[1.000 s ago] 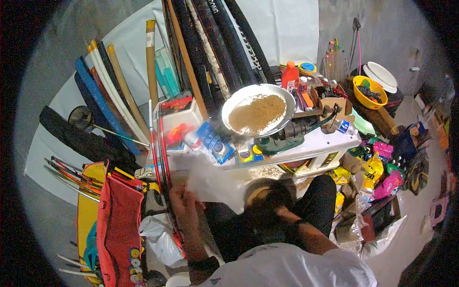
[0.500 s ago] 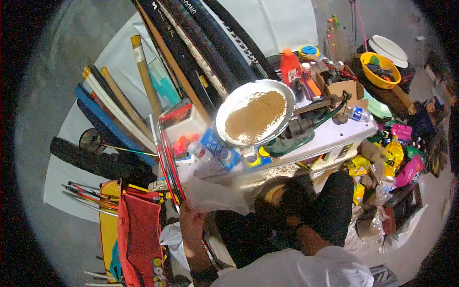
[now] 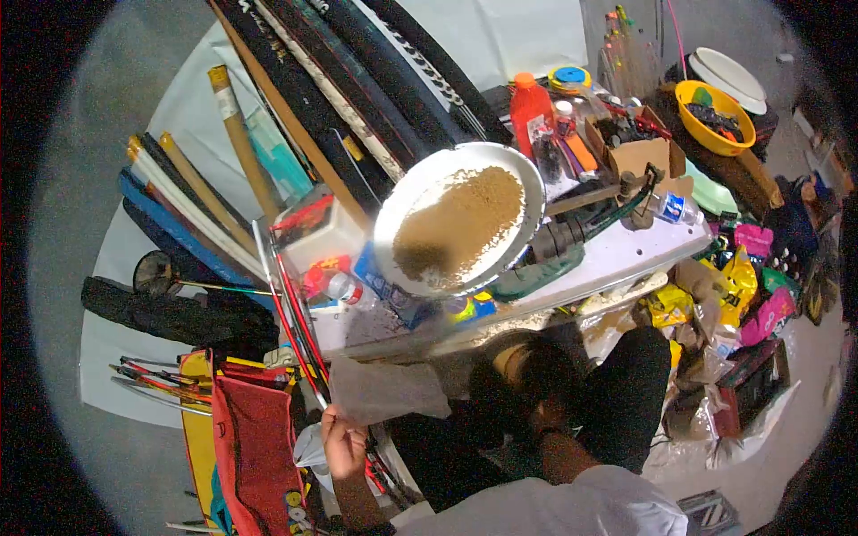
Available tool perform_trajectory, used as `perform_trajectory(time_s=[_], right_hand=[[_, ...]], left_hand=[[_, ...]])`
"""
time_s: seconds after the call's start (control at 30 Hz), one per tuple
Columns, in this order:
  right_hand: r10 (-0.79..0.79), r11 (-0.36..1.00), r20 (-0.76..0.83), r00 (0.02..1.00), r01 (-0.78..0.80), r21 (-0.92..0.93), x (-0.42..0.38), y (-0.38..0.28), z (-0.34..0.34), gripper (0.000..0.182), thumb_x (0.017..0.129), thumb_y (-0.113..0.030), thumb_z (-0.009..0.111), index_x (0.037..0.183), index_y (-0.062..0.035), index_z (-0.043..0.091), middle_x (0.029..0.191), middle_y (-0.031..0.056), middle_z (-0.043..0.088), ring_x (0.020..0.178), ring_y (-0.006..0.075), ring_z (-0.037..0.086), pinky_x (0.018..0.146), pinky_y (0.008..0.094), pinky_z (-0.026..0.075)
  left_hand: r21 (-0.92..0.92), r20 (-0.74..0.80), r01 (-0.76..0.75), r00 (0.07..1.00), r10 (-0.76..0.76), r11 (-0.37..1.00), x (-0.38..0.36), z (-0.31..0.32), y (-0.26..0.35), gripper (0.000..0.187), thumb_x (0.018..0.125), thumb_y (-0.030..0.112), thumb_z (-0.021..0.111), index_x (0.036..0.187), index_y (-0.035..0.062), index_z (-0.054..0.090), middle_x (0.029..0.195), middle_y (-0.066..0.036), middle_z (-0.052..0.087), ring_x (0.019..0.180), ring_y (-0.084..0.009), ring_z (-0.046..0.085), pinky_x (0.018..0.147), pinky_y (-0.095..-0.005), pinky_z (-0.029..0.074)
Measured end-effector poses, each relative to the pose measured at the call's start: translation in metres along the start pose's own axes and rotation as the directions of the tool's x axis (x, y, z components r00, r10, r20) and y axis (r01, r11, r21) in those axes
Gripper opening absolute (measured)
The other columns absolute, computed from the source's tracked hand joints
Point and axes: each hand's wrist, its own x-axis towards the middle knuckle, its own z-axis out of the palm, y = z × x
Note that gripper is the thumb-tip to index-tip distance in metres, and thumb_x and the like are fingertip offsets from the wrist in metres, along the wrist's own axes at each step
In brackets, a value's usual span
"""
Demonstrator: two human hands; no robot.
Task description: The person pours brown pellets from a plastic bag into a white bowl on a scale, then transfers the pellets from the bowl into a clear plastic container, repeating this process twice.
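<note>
The left hand (image 3: pixel 344 444) was pinching a clear plastic bag (image 3: pixel 391 391) at its lower corner, near the bench (image 3: pixel 630 250). The bag looked light, soft and maybe slippery, so its edge seemed the best hold. The right hand (image 3: pixel 542 416) was shadowed; its grip I could not tell.

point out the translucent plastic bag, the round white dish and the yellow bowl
translucent plastic bag (image 3: pixel 390 391): head view, on the middle of its flat side
round white dish (image 3: pixel 504 247): head view, on its bare inner surface
yellow bowl (image 3: pixel 709 142): head view, on its near outer wall
</note>
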Motion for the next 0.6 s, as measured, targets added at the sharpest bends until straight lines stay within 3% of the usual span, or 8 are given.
perform_trajectory(time_s=[0.03, 0.13, 0.27, 0.33, 0.4, 0.5, 0.57, 0.6], right_hand=[[0.007, 1.000, -0.007, 1.000, -0.007, 0.018, 0.000, 0.001, -0.003, 0.054, 0.078, -0.047, 0.054, 0.118, -0.0100, 0.055, 0.121, 0.0128, 0.053, 0.106, 0.0351, 0.052, 0.089, 0.0463, 0.042], [-0.006, 0.998, -0.002, 1.000, 0.006, 0.068, 0.002, 0.010, -0.017, 0.055, 0.078, -0.047, 0.055, 0.117, -0.0088, 0.056, 0.119, 0.0135, 0.054, 0.104, 0.0348, 0.052, 0.089, 0.0462, 0.042], [-0.101, 0.962, 0.066, 0.993, 0.081, 0.260, 0.002, 0.026, -0.051, 0.056, 0.077, -0.047, 0.056, 0.116, -0.0073, 0.056, 0.117, 0.0143, 0.055, 0.103, 0.0344, 0.053, 0.088, 0.0460, 0.042], [-0.184, 0.887, 0.141, 0.973, 0.103, 0.450, -0.009, 0.022, -0.088, 0.056, 0.076, -0.047, 0.057, 0.115, -0.0066, 0.056, 0.116, 0.0148, 0.056, 0.102, 0.0342, 0.053, 0.088, 0.0459, 0.042], [-0.290, 0.760, 0.253, 0.923, 0.061, 0.647, -0.035, 0.010, -0.139, 0.057, 0.076, -0.047, 0.058, 0.115, -0.0058, 0.057, 0.115, 0.0152, 0.056, 0.102, 0.0340, 0.054, 0.088, 0.0457, 0.042], [-0.481, 0.565, 0.395, 0.783, -0.067, 0.822, -0.103, -0.018, -0.246, 0.057, 0.075, -0.047, 0.059, 0.114, -0.0047, 0.057, 0.113, 0.0159, 0.057, 0.100, 0.0337, 0.054, 0.087, 0.0456, 0.043], [-0.562, 0.511, 0.415, 0.715, -0.094, 0.854, -0.155, -0.036, -0.315, 0.058, 0.075, -0.047, 0.060, 0.113, -0.0040, 0.057, 0.112, 0.0163, 0.057, 0.100, 0.0335, 0.054, 0.087, 0.0455, 0.043], [-0.580, 0.496, 0.409, 0.704, -0.093, 0.864, -0.180, -0.043, -0.346, 0.058, 0.074, -0.047, 0.060, 0.113, -0.0036, 0.058, 0.112, 0.0166, 0.057, 0.099, 0.0334, 0.054, 0.087, 0.0454, 0.043]], left_hand=[[-0.116, -0.061, 0.019, 0.998, -0.027, 0.993, 0.006, 0.015, -0.001, 0.040, 0.076, -0.004, 0.044, 0.115, 0.0025, 0.047, 0.101, -0.009, 0.056, 0.083, -0.0207, 0.056, 0.070, -0.0306, 0.047], [-0.034, -0.164, 0.046, 0.985, -0.051, 0.998, 0.006, 0.034, -0.010, 0.039, 0.076, -0.001, 0.048, 0.116, 0.0025, 0.047, 0.101, -0.008, 0.056, 0.081, -0.0215, 0.056, 0.069, -0.0321, 0.047], [-0.185, -0.116, 0.077, 0.988, -0.100, 0.980, -0.001, 0.047, -0.009, 0.033, 0.079, 0.004, 0.052, 0.112, 0.0029, 0.049, 0.099, -0.007, 0.056, 0.082, -0.0196, 0.054, 0.072, -0.0316, 0.046], [0.365, -0.186, 0.103, 0.982, -0.036, 0.925, -0.001, 0.056, -0.012, 0.028, 0.080, 0.008, 0.057, 0.107, 0.0036, 0.052, 0.096, -0.005, 0.055, 0.085, -0.0159, 0.052, 0.076, -0.0290, 0.043], [0.266, -0.103, 0.131, 0.989, -0.107, 0.955, 0.014, 0.032, -0.047, 0.022, 0.081, 0.011, 0.059, 0.102, 0.0040, 0.053, 0.092, -0.003, 0.053, 0.085, -0.0131, 0.049, 0.077, -0.0276, 0.042], [0.541, 0.033, -0.065, 0.998, 0.056, 0.839, 0.006, 0.068, -0.055, 0.018, 0.079, 0.004, 0.057, 0.096, 0.0036, 0.052, 0.090, -0.003, 0.050, 0.083, -0.0127, 0.047, 0.075, -0.0285, 0.041], [0.289, 0.237, -0.182, 0.965, 0.114, 0.940, 0.042, 0.031, -0.157, 0.018, 0.077, 0.001, 0.056, 0.094, 0.0026, 0.051, 0.086, -0.003, 0.047, 0.084, -0.0136, 0.047, 0.074, -0.0290, 0.041], [0.600, 0.205, -0.188, 0.976, 0.078, 0.777, 0.033, 0.057, -0.154, 0.018, 0.075, 0.002, 0.057, 0.092, 0.0015, 0.049, 0.082, -0.004, 0.046, 0.081, -0.0143, 0.046, 0.069, -0.0295, 0.040]])
